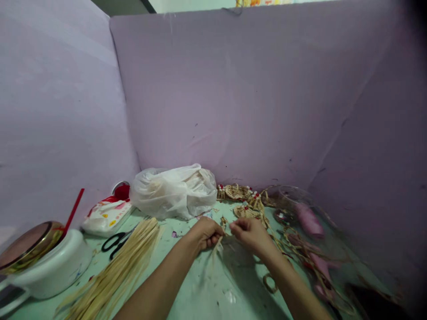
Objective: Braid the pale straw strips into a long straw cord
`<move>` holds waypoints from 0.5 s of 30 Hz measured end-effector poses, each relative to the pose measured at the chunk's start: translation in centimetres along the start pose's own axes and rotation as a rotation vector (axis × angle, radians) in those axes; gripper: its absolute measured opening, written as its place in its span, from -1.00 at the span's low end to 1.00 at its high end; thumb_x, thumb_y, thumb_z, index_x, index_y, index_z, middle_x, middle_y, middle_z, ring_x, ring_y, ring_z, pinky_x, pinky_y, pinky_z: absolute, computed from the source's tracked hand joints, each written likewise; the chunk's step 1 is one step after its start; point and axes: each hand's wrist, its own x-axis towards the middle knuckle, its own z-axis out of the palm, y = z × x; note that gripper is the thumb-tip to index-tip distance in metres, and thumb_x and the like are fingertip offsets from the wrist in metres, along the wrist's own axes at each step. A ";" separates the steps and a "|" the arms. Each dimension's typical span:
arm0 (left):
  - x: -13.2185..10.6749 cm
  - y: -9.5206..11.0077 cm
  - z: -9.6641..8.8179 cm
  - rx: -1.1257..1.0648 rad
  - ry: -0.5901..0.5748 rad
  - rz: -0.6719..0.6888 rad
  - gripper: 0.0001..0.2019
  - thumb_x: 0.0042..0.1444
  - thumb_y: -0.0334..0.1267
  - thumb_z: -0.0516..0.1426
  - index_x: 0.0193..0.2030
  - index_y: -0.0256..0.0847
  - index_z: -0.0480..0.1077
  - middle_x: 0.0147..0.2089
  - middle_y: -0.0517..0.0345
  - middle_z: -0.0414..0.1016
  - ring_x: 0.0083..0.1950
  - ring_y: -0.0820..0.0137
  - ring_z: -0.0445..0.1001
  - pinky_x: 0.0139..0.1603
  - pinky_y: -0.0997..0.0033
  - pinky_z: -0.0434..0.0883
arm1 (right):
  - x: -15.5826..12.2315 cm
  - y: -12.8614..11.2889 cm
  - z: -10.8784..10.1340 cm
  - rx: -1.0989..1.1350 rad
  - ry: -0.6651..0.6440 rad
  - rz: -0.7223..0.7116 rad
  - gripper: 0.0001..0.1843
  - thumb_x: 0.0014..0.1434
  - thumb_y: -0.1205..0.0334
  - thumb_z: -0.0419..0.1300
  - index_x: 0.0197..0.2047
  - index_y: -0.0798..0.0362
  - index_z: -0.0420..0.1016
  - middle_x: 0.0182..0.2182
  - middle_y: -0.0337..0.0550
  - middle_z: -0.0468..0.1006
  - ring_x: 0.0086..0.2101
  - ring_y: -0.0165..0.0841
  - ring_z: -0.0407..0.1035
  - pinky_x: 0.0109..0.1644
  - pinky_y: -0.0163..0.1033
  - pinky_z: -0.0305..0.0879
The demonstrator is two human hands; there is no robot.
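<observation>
One pale straw strip (218,244) hung below the centre of the frame, gripped by the fingers of the left hand (207,234); those of the right hand (251,234) were pinched narrow near it, but I could not tell whether they held anything. On the surface (200,304), a straw bundle (120,269) and scissors (124,235) lay at lower left, a plastic bag (175,193) near the middle

Cream strip (218,245), mint-green tabletop (200,302)

Thin pale strand (217,246), probably straw, tip downward
</observation>
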 end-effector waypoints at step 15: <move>-1.3 0.7 0.1 0.198 0.051 0.075 -0.87 -0.29 -0.43 -0.01 -0.76 -0.29 0.20 -0.84 0.26 0.11 -0.82 0.62 0.00 -0.75 0.59 -0.10 | 0.6 -0.1 2.8 0.539 -0.109 0.319 -0.87 -0.23 0.44 0.05 -0.73 0.14 0.23 -0.85 -0.38 0.11 -0.78 -0.60 -0.10 -0.68 -0.40 -0.23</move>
